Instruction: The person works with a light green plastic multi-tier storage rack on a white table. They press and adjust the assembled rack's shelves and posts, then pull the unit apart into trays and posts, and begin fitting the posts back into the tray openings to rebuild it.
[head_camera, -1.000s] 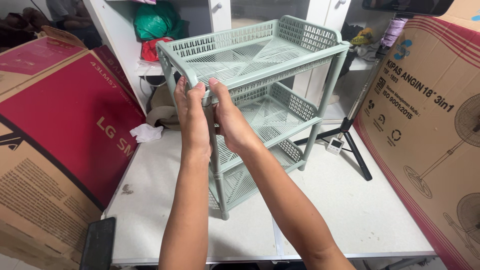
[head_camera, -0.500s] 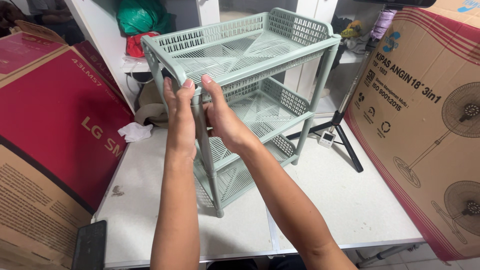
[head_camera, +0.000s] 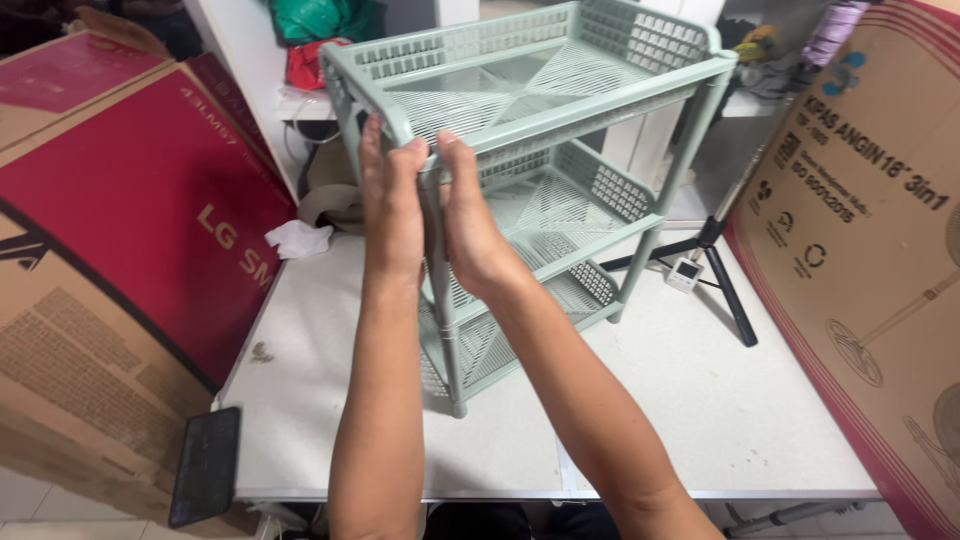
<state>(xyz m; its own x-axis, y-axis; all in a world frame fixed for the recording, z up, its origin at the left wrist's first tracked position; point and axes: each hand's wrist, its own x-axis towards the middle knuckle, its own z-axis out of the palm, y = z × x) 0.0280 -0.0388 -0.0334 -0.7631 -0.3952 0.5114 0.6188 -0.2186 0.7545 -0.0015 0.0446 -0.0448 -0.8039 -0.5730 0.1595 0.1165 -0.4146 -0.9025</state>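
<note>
Green plastic rack (head_camera: 560, 190), left hand (head_camera: 392, 205), right hand (head_camera: 470, 225) grasping corner post, post top hidden

rack (head_camera: 560, 200) on table (head_camera: 700, 420) — phone (head_camera: 205, 465) left

A white table (head_camera: 700, 420) carries everything. A pale green three-tier plastic rack (head_camera: 560, 200) stands on it just beyond the hands, its near post foot on the tabletop below the wrists. A crumpled white tissue (head_camera: 298, 238) lies left of the left hand. A black tripod (head_camera: 715, 270) with a small white device (head_camera: 686, 273), perhaps a remote, rests right of the right hand. A dark phone (head_camera: 206, 465) overhangs the near left corner.
</note>
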